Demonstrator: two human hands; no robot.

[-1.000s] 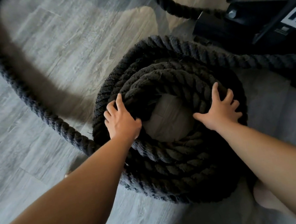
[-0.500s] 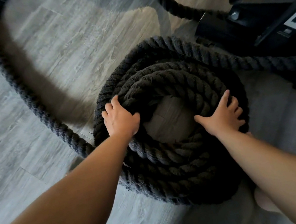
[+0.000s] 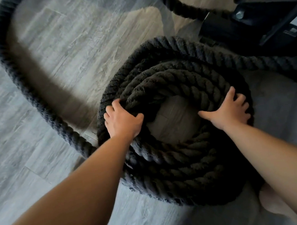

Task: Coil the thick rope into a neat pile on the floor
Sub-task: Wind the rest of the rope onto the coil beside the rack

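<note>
A thick black rope (image 3: 180, 158) lies coiled in stacked rings on the grey plank floor (image 3: 78, 45), bare floor showing in the coil's middle. The left hand (image 3: 122, 122) curls over the coil's left side, seemingly gripping the top ring — the right hand (image 3: 229, 109) lies spread flat on its right side. One loose length loops far left; another runs right beside a black metal frame (image 3: 264, 16).

The loose run of the thick rope (image 3: 19, 78) is leaving the view at the top edge and is showing motion blur along its far curve, so its strands are not resolving there. The left hand (image 3: 122, 123) is hiding its fingertips over the coil's outer side; the right hand (image 3: 229, 110) is covering part of the inner turns. Both forearms are masking the coil's near rim. The black metal frame (image 3: 269, 21) is being cropped at the right edge, its white lettering reading only partly. A pale shape (image 3: 273, 203) at lower right, possibly a foot, is lying half behind the right forearm.
</note>
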